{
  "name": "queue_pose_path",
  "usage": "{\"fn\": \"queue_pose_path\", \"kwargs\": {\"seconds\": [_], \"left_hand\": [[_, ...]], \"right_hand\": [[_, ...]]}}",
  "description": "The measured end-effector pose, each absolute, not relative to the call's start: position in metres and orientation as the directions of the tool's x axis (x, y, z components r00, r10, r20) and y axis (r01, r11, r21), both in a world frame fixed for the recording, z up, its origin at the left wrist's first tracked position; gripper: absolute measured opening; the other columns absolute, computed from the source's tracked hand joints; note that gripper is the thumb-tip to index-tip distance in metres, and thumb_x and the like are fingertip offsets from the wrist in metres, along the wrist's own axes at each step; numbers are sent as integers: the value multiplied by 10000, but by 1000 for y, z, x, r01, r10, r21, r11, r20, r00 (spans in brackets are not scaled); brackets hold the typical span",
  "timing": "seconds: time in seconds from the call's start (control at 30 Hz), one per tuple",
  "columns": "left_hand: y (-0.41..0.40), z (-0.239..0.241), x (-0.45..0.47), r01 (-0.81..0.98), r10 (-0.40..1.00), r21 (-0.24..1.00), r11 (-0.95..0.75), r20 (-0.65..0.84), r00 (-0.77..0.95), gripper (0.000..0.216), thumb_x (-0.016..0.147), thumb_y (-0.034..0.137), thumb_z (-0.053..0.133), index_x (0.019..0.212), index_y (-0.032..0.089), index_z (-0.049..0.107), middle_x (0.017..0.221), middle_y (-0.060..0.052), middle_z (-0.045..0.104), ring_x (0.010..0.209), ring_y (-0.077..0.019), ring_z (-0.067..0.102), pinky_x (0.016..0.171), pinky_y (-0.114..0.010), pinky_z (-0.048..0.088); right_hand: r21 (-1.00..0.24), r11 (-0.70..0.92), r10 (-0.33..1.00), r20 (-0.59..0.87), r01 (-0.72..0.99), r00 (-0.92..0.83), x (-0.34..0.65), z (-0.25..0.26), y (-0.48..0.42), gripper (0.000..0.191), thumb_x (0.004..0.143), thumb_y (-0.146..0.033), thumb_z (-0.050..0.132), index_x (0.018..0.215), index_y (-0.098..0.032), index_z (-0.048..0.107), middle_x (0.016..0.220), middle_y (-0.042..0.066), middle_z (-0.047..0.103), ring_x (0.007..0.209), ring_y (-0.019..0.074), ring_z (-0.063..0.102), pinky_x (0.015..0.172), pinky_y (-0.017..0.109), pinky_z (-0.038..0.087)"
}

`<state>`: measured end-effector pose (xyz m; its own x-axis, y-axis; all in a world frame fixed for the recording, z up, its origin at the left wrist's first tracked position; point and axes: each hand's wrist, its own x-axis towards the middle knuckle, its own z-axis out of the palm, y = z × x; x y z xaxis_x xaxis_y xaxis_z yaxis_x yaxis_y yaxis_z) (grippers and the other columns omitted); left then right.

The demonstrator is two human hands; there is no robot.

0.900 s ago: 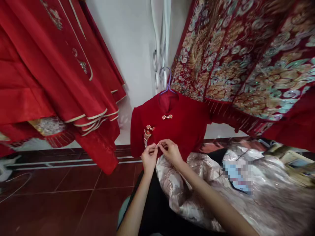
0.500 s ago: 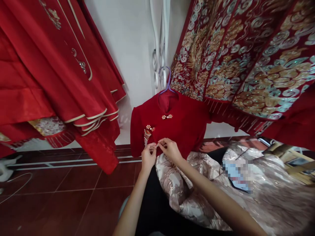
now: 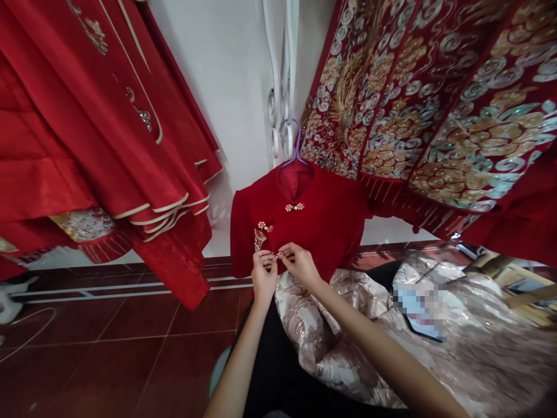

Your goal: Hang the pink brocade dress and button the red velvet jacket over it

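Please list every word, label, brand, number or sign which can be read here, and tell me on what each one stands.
No text can be read anywhere in this view.
Phone on the shiny patterned fabric: screen pixelated, unreadable.
Red garment on the purple hanger: no lettering visible.
Embroidered panels at upper right: floral and scroll ornament, no legible characters.

A plain pale wall (image 3: 204, 75) rises at the back, with a dark skirting (image 3: 224, 262) along its foot. Glossy red-brown floor tiles (image 3: 117, 371) meet at thin, light joints. White scrolled metalwork (image 3: 294, 46) stands against the wall; a low pale rail (image 3: 87, 294) runs near the floor, a white cable (image 3: 46, 328) curling beside it. The light is soft and dim.
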<state>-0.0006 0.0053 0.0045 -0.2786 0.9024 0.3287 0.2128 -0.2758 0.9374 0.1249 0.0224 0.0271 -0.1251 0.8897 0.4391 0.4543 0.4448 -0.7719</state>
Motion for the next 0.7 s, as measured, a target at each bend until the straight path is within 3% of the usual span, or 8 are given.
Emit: {"fn": "queue_pose_path", "kwargs": {"seconds": [0.27, 0.7], "left_hand": [[11, -4, 4, 80, 905, 960, -269, 280, -321, 249, 783, 221, 594, 1008, 163, 505, 877, -71, 638, 745, -127, 617, 666, -244, 485], [18, -6, 1, 83, 918, 959, -272, 285, -276, 265, 762, 202, 579, 1017, 158, 518, 836, -49, 635, 683, -108, 596, 617, -216, 473]], "right_hand": [[-785, 422, 902, 415, 453, -120, 126, 27, 25, 141, 826, -195, 540, 941, -171, 618, 860, 46, 665, 726, 123, 631, 685, 231, 520], [-707, 420, 899, 239, 568, -368, 134, 57, 50, 134, 714, -208, 664, 828, -147, 695, 775, 48, 723, 714, 155, 682, 660, 213, 510]]}}
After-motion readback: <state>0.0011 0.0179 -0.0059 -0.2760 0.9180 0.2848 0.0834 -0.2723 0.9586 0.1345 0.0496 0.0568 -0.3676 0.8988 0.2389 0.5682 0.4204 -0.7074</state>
